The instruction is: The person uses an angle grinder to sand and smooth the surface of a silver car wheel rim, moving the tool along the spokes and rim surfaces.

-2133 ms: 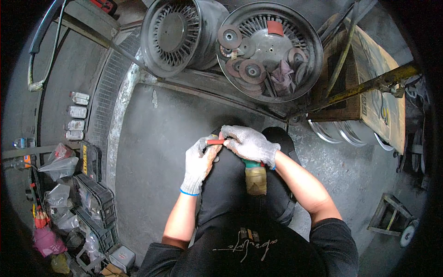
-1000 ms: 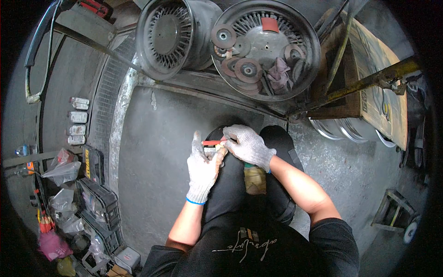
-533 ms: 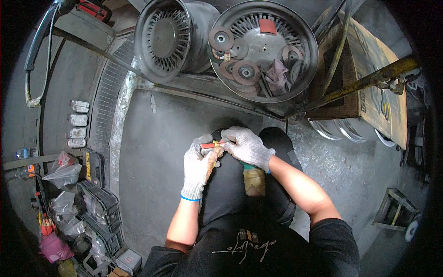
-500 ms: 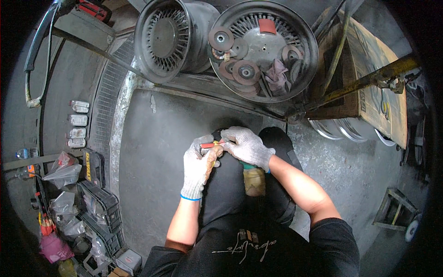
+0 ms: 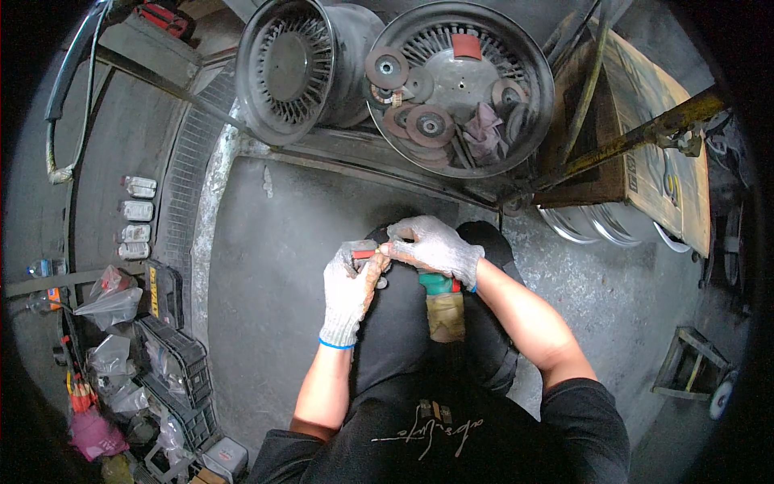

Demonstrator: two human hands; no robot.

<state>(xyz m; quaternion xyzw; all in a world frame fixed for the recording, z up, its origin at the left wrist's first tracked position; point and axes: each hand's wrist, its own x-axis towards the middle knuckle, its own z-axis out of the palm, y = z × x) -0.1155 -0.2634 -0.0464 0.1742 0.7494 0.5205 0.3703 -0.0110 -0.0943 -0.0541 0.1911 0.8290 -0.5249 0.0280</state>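
Both of my hands wear whitish knit work gloves, and they meet above my lap. A small red piece point(image 5: 364, 254), too small to name, lies in my left hand point(image 5: 348, 284), whose fingers are closed round it. From the other side my right hand point(image 5: 431, 246) pinches at its right end. Between the fingertips the contact is partly hidden. Below my right hand, between my thighs, rests a tool with a green body point(image 5: 436, 283) and a tape-wrapped handle point(image 5: 446, 317); its far end is hidden under the hands.
Ahead stand two wheel rims. The right rim point(image 5: 550, 121) carries grinding discs point(image 5: 430, 127), a red square sheet point(image 5: 466, 47) and a crumpled cloth point(image 5: 485, 131). A cardboard box point(image 5: 669, 161) is at the right; black crates point(image 5: 173, 355) and several white bottles point(image 5: 137, 210) line the left.
My right hand has shifted slightly right and up, uncovering more of the green tool. The red piece stays in my left hand, which has barely moved.
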